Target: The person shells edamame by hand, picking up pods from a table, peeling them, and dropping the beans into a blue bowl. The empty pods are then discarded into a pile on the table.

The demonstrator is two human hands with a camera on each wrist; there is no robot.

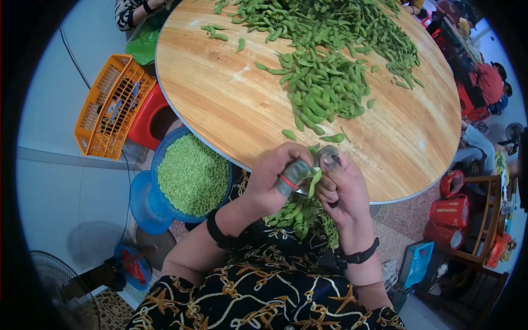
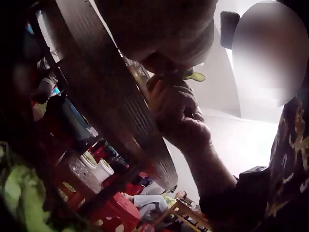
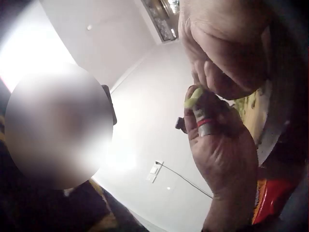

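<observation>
Both hands meet at the near edge of a round wooden table (image 1: 231,110) and hold one green edamame pod (image 1: 314,181) between them. My left hand (image 1: 272,184) pinches it with a thumb wrapped in silver tape with a red band (image 3: 205,124). My right hand (image 1: 342,190), with one fingertip taped too, grips the pod from the other side. The pod's tip also shows in the left wrist view (image 2: 195,76) and the right wrist view (image 3: 193,99). Under the hands, a heap of pods (image 1: 300,215) lies in my lap.
A big pile of edamame pods (image 1: 324,77) covers the far half of the table. Left of my knees stands a blue basket (image 1: 159,151) of shelled beans, with an orange crate (image 1: 113,107) and a red stool (image 1: 151,118) behind it. People sit at the right.
</observation>
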